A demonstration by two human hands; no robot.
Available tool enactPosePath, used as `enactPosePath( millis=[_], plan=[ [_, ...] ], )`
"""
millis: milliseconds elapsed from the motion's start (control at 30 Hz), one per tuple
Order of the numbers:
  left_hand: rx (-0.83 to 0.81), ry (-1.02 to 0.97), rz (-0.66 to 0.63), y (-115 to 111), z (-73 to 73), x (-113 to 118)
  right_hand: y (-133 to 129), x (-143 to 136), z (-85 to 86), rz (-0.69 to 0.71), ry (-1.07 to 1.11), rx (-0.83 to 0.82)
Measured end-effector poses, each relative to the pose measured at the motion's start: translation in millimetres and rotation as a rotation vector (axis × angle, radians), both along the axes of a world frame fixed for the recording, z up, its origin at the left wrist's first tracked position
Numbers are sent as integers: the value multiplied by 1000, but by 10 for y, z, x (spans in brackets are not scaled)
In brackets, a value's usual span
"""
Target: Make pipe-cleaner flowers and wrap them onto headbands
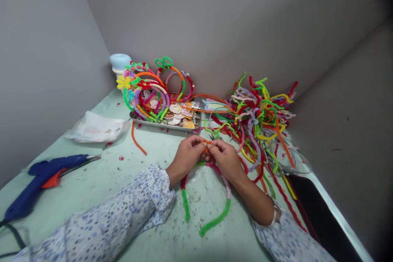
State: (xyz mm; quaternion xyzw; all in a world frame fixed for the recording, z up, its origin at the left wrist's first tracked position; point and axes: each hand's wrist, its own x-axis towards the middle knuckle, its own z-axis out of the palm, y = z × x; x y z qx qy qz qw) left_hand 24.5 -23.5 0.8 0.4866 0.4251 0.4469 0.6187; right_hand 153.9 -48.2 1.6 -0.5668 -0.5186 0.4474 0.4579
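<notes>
Near the middle of the table, my left hand [188,154] and my right hand [225,159] meet, fingertips pinched on a small orange pipe cleaner piece [206,143]. Fingers hide part of it. Directly beneath them is a headband [227,188] wrapped in green, red and pink fuzzy pipe cleaner, its two green ends pointing toward me. The top of this band lies under my fingers, and whether they touch it is unclear.
A blue glue gun [50,170] lies at left, near a plastic bag [98,127]. Finished colourful headbands [150,98] stand in a metal tray [166,126] behind. Tangled pipe cleaners [260,110] spread at right, beside a black flat object [322,217]. A blue-lidded container [120,61] stands behind.
</notes>
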Motion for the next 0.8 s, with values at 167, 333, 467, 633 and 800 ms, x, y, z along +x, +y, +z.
enactPosePath(
  millis=[167, 333, 467, 633, 800],
  plan=[
    [15, -3, -33, 19, 10, -15, -10, 12, 21, 47, 73, -10],
    [-46, -193, -123, 16, 17, -33, 8, 57, -8, 13, 185, 7],
    [-15, -179, -106, 2, 13, -35, 12, 49, -8, 17, 200, 5],
    [-6, -134, -45, 11, -7, -26, -15, 30, -6, -71, -99, 163],
    [10, -126, -7, 22, -23, -22, -37, 79, -30, -122, -599, 650]
  ],
)
